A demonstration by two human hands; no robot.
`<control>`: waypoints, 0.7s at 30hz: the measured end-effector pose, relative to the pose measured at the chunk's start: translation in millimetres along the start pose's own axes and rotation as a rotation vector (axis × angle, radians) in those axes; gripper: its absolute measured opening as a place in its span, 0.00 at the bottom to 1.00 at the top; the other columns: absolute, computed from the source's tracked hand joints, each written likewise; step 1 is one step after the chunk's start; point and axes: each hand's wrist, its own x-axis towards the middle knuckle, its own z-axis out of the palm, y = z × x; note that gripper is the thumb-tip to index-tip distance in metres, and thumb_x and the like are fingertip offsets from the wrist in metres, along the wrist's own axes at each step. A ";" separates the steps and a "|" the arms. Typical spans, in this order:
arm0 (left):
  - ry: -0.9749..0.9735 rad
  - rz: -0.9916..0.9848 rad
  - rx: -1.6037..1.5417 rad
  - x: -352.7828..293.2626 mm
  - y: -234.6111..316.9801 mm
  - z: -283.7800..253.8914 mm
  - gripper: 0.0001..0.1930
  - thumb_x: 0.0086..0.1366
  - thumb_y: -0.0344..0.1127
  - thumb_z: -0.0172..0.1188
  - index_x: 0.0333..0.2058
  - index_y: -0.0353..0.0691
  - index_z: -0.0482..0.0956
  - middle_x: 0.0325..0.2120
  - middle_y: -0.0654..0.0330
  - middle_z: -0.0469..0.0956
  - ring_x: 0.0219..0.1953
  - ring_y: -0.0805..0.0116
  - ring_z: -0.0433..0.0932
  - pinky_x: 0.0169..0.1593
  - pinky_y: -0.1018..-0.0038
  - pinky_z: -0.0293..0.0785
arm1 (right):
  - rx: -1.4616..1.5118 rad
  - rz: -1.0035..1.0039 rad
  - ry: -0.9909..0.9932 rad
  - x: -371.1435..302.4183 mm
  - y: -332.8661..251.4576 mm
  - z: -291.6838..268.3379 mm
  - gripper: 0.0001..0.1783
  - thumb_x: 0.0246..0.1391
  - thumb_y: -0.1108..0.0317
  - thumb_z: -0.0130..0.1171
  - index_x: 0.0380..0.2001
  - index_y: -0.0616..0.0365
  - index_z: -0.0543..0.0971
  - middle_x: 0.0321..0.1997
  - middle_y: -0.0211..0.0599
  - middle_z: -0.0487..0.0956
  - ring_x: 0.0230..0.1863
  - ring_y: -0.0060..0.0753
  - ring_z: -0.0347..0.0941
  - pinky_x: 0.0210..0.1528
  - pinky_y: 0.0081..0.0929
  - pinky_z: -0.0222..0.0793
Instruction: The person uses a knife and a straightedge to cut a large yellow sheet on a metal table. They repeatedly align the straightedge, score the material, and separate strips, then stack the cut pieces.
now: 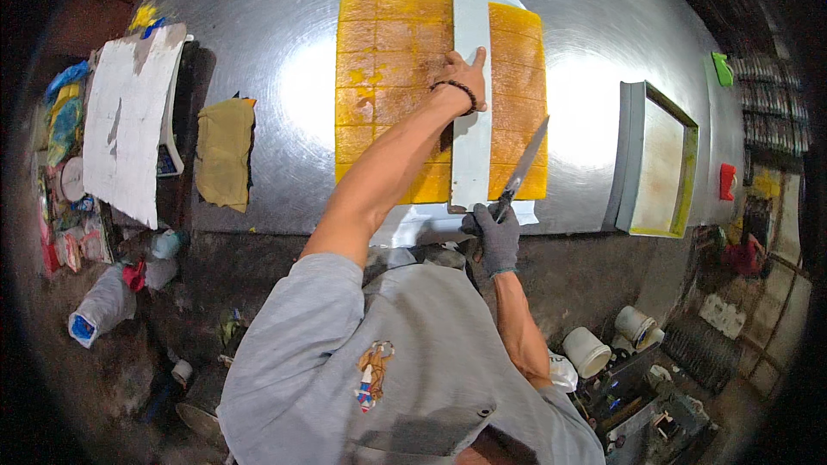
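A yellow-orange slab [396,77] with a glossy brown-tinged top lies on a white sheet [413,228] on the metal table. Lines score it into rough squares. Over it, running away from me, lies a straight white strip [470,155], right of the slab's middle. My left hand [463,82], bare with a dark beaded bracelet, rests on this strip with fingers spread. In a grey glove, my right hand [498,239] is closed round the dark handle of a knife [523,165]. Its blade points away from me over the slab's right near corner, right of the strip.
A shallow rectangular frame [629,159] stands on the metal table [289,198] at the right. Left of the slab lie a brown cloth-like piece [224,155] and a white board [129,120]. White buckets [587,353] stand low at right. Green [722,69] and red [727,182] objects sit near the right edge.
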 end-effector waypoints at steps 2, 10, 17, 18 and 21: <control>-0.002 -0.002 0.025 0.1 -2.8 -2.0 0.63 0.52 0.46 0.80 0.77 0.61 0.41 0.68 0.32 0.51 0.69 0.29 0.61 0.63 0.35 0.69 | -0.158 -0.042 0.028 -0.9 1.7 -9.8 0.17 0.57 0.60 0.69 0.35 0.61 0.74 0.31 0.40 0.81 0.28 0.31 0.77 0.32 0.31 0.74; 0.010 0.093 0.015 -7.3 -6.5 -8.3 0.66 0.48 0.45 0.82 0.77 0.54 0.41 0.62 0.15 0.53 0.61 0.19 0.67 0.65 0.48 0.71 | -0.643 -0.488 0.103 49.3 -43.6 -41.1 0.27 0.64 0.64 0.60 0.62 0.66 0.72 0.29 0.32 0.75 0.26 0.22 0.72 0.27 0.27 0.70; -0.031 0.084 0.026 -19.1 0.2 -22.7 0.64 0.50 0.41 0.80 0.77 0.55 0.40 0.62 0.12 0.50 0.59 0.15 0.67 0.62 0.46 0.72 | -0.680 -0.732 -0.067 123.3 -141.2 34.7 0.32 0.65 0.67 0.54 0.70 0.64 0.64 0.50 0.61 0.79 0.52 0.56 0.78 0.54 0.46 0.74; -0.004 0.100 0.032 -20.1 -2.7 -20.6 0.63 0.51 0.38 0.79 0.77 0.55 0.40 0.62 0.12 0.50 0.59 0.15 0.68 0.62 0.46 0.73 | -0.647 -0.705 -0.103 132.8 -148.5 44.4 0.31 0.65 0.67 0.54 0.70 0.63 0.65 0.53 0.64 0.78 0.56 0.59 0.76 0.57 0.48 0.72; 0.006 0.091 0.069 -17.4 -3.1 -20.1 0.59 0.55 0.25 0.69 0.77 0.56 0.38 0.61 0.13 0.52 0.57 0.19 0.71 0.59 0.46 0.74 | -0.672 -0.611 -0.113 149.2 -169.2 65.8 0.31 0.65 0.65 0.54 0.69 0.64 0.65 0.54 0.68 0.77 0.57 0.64 0.76 0.59 0.50 0.72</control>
